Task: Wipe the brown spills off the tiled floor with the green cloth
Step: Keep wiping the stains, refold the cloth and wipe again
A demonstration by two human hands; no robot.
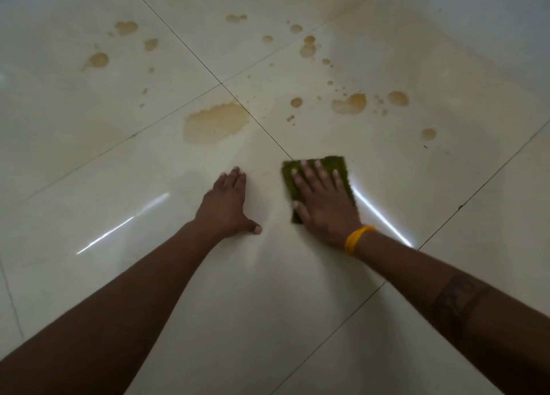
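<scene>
Two bare forearms reach in from the bottom corners of the frame toward its centre, over the pale tiled floor (89, 162). The stretch of tile under and just around the hands looks clean and glossy, with no brown on it. Everything beyond them is still marked: the large brown puddle (214, 122) lies just above the hands at centre, a second blotch (350, 104) sits to the upper right, and scattered brown drops (308, 48) and spots (98, 59) run across the top of the frame to left and right. By that showing, the wiping is at an early stage and most of the spill is left.

The right hand (323, 202), with an orange band (357, 239) at the wrist, lies flat with fingers spread, pressing the green cloth (337, 165) onto the floor right of centre, short of any stain. The left hand (227, 204) is released, palm down on bare tile beside it, holding nothing.
</scene>
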